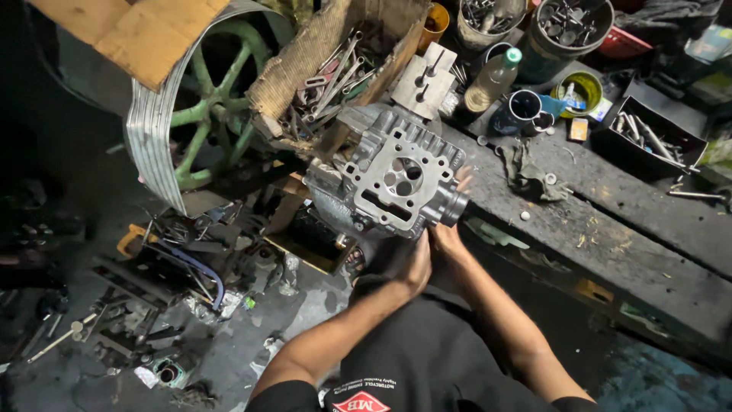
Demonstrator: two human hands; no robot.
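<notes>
We see the engine part [396, 179] at frame centre as cast metal — matt grey, rough-grained. The workbench [610, 229] on the right looks like worn wood, black with grime. A crumpled cloth rag [528, 172] lies on it — the upper-left wheel [206, 91] has a shiny metal rim.

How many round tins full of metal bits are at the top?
2. One grey tin sits beside the yellow cup; a bigger dark tin stands right of it, above the bottle. More may be hidden past the top edge.
</notes>
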